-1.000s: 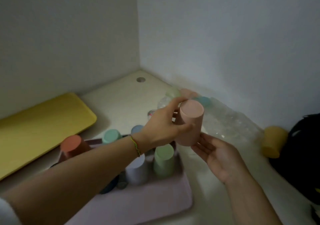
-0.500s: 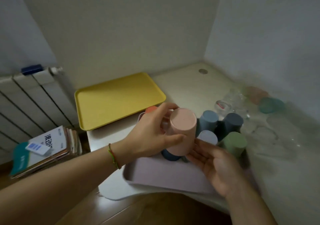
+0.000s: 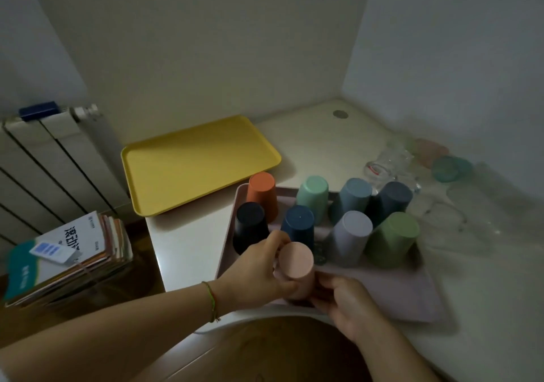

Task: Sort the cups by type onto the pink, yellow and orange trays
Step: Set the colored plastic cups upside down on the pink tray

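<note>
Grip of the left hand (image 3: 259, 272): thumb and fingers curled round the upper wall of the pink cup (image 3: 295, 263). The right hand (image 3: 344, 299) closes its fingers on the lower wall from the opposite side. This cup stands mouth down on the pink tray (image 3: 406, 296), at its near left corner, by the near edge of the tabletop (image 3: 318, 134).

Eight other cups (image 3: 394, 240) stand inverted in two rows just behind it on the same tray. The navy cup (image 3: 297, 224) and black cup (image 3: 250, 227) are nearest the left knuckles. The yellow tray (image 3: 200, 163) lies at the far left corner.

Along the right edge, clear glasses (image 3: 388, 163) and a lying teal cup (image 3: 450, 168) are blurred, so the count is uncertain. Both hands hide the held cup's rim.

The left forearm crosses from the lower left with a cord bracelet (image 3: 210, 302) at the wrist. The right wrist enters from below.
</note>
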